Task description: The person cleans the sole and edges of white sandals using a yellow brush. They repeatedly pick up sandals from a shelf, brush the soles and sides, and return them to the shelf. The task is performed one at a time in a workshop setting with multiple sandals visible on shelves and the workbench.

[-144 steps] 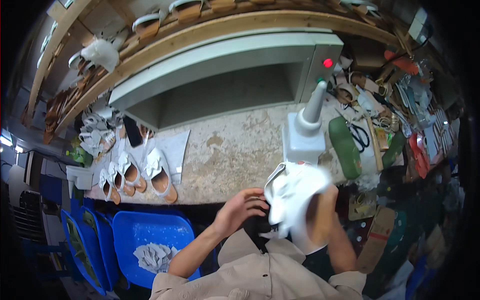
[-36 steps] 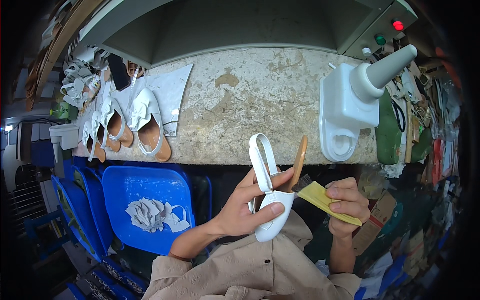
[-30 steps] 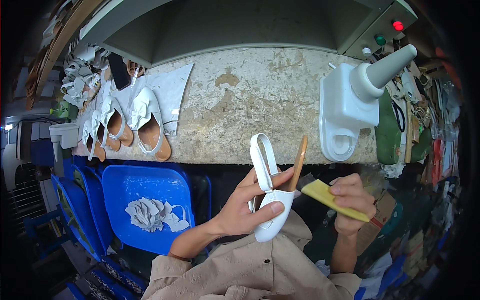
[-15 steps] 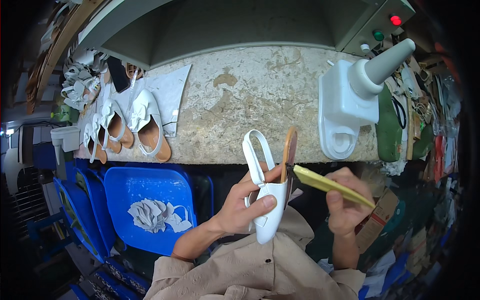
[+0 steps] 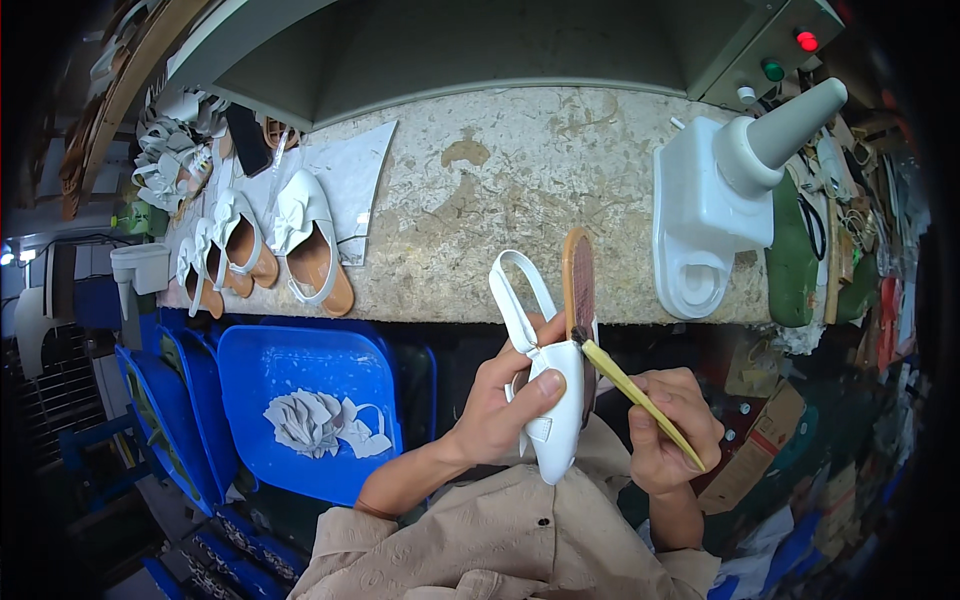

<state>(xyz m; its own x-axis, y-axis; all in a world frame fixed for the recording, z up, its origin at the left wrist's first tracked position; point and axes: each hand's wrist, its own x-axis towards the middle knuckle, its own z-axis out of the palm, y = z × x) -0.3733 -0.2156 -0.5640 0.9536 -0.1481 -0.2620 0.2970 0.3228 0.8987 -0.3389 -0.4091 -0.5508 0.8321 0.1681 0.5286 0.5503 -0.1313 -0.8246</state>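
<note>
My left hand [image 5: 510, 410] is closed around a white slingback shoe [image 5: 565, 430] in front of the workbench. Its toe points down toward me, and the tan-edged sole [image 5: 577, 262] stands upright with its dark red-brown underside turned to the right. The white heel strap loops above my fingers. In my right hand [image 5: 675, 430] is a flat yellow-handled brush [image 5: 622, 383], pinched between thumb and fingers. Its dark bristles meet the edge of the sole near the middle of the shoe; whether they press on the underside is hard to see.
Several finished-looking white bow shoes [image 5: 311, 240] line the bench's left side, by a black phone [image 5: 248, 140]. A white plastic pot with a grey cone [image 5: 712, 215] stands on the right. Blue tubs [image 5: 240, 370] holding white pieces sit below left. A grey machine hood [image 5: 500, 50] spans the back.
My right hand has come left and slightly down, bringing the brush closer across the sole with its handle tilted more steeply. The shoe stays in my left hand; the whole view has shifted a little.
</note>
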